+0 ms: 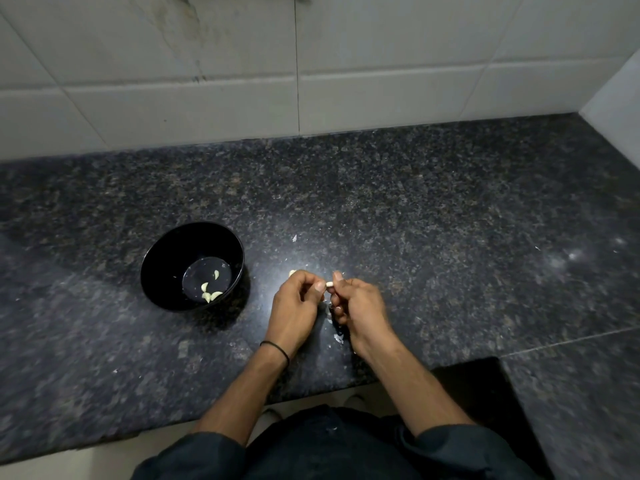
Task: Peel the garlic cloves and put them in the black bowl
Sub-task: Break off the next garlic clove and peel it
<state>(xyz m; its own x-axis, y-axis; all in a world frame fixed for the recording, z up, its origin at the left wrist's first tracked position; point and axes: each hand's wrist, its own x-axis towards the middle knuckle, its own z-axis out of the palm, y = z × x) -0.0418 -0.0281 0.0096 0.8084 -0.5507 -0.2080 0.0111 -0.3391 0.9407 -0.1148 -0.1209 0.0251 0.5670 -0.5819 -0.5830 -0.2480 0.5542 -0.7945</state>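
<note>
Nearest the viewer, right of the black bowl (156,268), a dark wristband (277,349) circles the left wrist. Peel scraps (337,337) lie on the speckled countertop (450,220) below the hands. Left hand (298,299) and right hand (360,306), both right of the bowl, meet with fingers curled. Each pinches one end of a single garlic clove (329,284) between thumb and fingertips, held just above the counter. A pale piece (292,273), clove or skin uncertain, shows behind the left fingers. The bowl stands upright and contains four peeled cloves (209,294). Beyond the bowl rises the tiled wall (207,109).
</note>
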